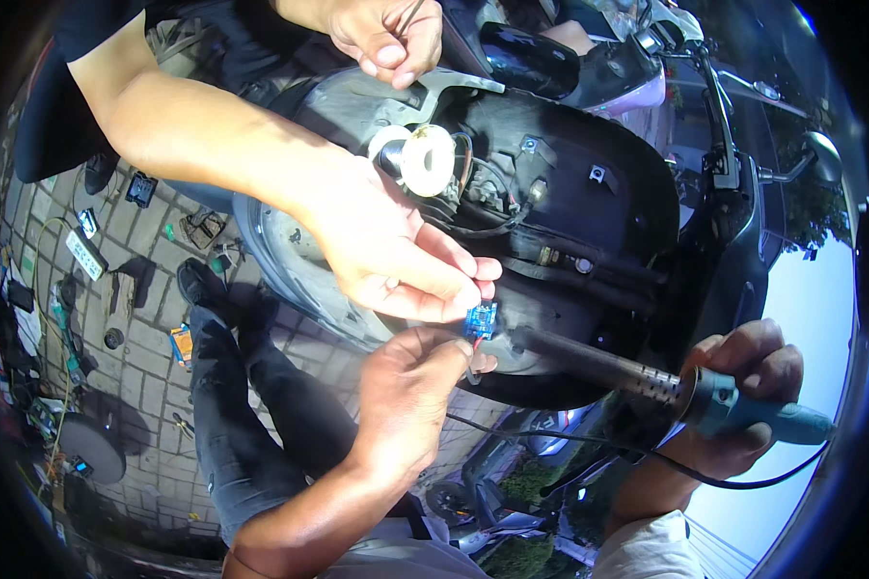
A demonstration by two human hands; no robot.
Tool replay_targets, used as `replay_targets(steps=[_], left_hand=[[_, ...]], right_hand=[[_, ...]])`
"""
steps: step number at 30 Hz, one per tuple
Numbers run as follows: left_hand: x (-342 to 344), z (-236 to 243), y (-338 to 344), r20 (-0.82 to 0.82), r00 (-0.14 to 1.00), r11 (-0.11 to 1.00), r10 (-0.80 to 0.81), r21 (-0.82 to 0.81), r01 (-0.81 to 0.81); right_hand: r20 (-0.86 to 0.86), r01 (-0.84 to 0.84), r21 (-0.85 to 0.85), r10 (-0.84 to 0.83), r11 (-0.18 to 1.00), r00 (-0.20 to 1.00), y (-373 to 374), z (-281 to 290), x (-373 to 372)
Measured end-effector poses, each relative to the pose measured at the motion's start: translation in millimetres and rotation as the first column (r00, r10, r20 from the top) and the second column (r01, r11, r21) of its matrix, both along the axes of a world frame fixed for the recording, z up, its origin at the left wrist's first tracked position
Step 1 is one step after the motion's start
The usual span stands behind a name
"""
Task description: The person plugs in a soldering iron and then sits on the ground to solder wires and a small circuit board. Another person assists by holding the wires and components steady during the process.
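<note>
My left hand (406,391) is closed, thumb and finger pinching a short red wire (478,343) at the lower edge of a small blue circuit board (481,320). My right hand (753,381) grips the teal handle of a soldering iron (608,363), whose metal barrel points left toward the board. A co-worker's hand (396,256) pinches the board from above. Their other hand (386,39), at the top, holds something thin and dark. A white spool (427,160) sits beyond the board; whether the iron's tip touches the board I cannot tell.
Beneath the hands lies an opened scooter body (589,193) with exposed wiring. A black cord (589,439) crosses below the iron. On the brick paving (155,333) at left are scattered tools, a power strip (86,253) and a dark disc (92,449). A handlebar mirror (820,154) juts out at right.
</note>
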State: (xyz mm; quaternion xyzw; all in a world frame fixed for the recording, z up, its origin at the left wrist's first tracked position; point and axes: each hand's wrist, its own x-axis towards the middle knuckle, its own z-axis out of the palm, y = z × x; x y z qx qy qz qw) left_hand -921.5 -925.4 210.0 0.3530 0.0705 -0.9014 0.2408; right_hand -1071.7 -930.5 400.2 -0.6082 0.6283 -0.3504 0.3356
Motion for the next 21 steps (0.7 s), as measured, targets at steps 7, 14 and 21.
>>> replay_targets(steps=[7,14,21], left_hand=[[2.4,-2.2,0.9,-0.004,0.999,0.999,-0.034,-0.018,0.034],[1.5,-3.8,2.4,-0.045,0.999,1.0,0.012,-0.002,-0.012],[0.1,-4.7,2.6,-0.044,0.999,1.0,0.02,-0.008,-0.02]], right_hand=[[0.065,-0.008,-0.143,0.018,0.99,0.998,-10.0,-20.2,-4.8],[-0.034,0.058,-0.2,-0.066,0.978,0.997,-11.8,-33.3,9.8],[-0.001,0.012,-0.155,-0.013,0.988,1.0,-12.4,-33.5,9.2]])
